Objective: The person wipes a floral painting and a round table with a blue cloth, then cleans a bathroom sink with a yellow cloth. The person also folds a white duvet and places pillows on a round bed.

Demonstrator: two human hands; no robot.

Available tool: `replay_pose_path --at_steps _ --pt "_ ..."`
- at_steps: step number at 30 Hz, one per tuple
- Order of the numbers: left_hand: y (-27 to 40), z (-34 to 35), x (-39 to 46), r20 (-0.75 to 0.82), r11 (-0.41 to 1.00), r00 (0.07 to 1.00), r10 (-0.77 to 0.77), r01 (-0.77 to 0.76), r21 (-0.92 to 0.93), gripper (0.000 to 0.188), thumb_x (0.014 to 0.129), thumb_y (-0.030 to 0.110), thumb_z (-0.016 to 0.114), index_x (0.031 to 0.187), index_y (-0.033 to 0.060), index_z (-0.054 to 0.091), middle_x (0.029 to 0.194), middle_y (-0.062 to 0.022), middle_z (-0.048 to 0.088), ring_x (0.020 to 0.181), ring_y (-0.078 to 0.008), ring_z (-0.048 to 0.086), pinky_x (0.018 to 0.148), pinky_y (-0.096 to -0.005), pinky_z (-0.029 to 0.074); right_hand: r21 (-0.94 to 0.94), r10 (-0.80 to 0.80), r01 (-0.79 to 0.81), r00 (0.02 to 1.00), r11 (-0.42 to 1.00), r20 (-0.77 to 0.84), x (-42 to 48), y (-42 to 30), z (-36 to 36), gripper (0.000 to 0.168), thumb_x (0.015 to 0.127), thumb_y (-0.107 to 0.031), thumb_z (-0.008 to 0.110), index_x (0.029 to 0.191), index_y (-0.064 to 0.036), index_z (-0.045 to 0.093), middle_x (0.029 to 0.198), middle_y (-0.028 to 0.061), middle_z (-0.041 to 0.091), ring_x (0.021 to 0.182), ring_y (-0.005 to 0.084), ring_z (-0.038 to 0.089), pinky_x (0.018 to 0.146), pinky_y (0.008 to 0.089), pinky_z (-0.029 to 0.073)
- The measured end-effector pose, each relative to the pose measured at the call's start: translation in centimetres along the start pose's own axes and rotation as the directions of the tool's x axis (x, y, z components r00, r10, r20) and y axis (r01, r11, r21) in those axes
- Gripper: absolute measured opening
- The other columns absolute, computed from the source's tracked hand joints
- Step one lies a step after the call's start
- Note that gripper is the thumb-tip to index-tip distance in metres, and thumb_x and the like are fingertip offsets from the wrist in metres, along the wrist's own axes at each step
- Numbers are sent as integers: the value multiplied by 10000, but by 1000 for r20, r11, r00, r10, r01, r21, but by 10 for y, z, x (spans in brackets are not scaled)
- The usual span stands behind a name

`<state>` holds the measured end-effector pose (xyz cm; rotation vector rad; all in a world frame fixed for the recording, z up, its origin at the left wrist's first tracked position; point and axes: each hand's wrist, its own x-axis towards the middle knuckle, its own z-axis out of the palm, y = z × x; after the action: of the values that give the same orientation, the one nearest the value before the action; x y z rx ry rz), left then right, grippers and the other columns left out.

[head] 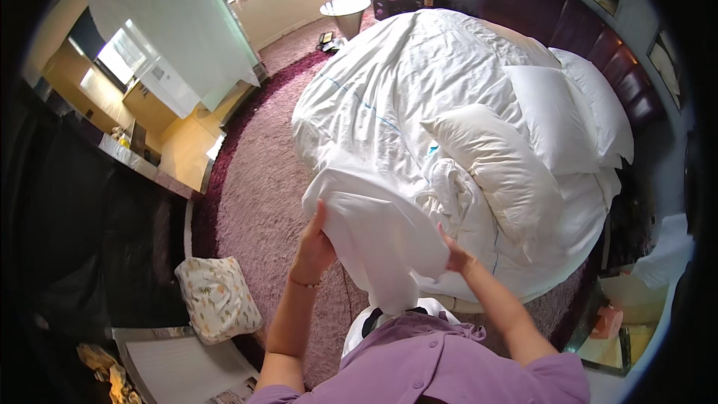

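Note:
Both my hands hold a white cloth [376, 230], perhaps a pillowcase, spread between them in front of my body. My left hand [315, 247] grips its left edge, with the thumb up. At the cloth's right edge, my right hand [457, 255] is closed on it. Beyond lies a round bed with a rumpled white cover [359, 90]. A bare pillow [499, 174] rests on the bed to the right, near a bunched white cloth [451, 191]. Farther right, a white pillow [552, 118] leans by another white pillow [603, 106].
A patterned cushion [219, 300] lies at the lower left beside a low white surface [168, 365]. Pinkish carpet [263, 179] surrounds the bed. A small round table [345, 7] stands beyond it, with a telephone [325, 39] on the floor. A dark padded headboard [566, 17] curves behind the bed.

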<state>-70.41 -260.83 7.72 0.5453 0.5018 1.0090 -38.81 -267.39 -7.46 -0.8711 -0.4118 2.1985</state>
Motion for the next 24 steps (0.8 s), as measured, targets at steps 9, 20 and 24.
replay_pose_path --at_steps 9,20,24 --pt "33 -32 -66 -133 988 979 151 -151 14 660 1012 514 414 1435 8 373 1372 -168 528 1250 -293 531 1053 -467 446 73 -669 669 743 740 -28 -10 -80 18 859 932 -722 333 1439 -33 418 1409 171 504 1291 314 494 1103 491 364" --pt "105 -166 -30 -310 905 945 107 37 425 675 1008 526 408 1378 -37 446 1325 -164 567 1171 -253 584 1046 -405 451 -84 -219 212 972 974 -84 73 -54 36 427 980 -308 585 1290 -20 524 1123 86 664 906 165 681 777 324 577" --pt "129 -223 19 -163 966 986 19 24 258 723 1012 556 340 1432 -31 389 1371 -168 530 1188 -262 572 1091 -408 424 -41 -380 381 897 924 -227 110 -82 103 505 930 -281 653 1319 9 513 1137 94 655 1033 182 639 878 333 533"
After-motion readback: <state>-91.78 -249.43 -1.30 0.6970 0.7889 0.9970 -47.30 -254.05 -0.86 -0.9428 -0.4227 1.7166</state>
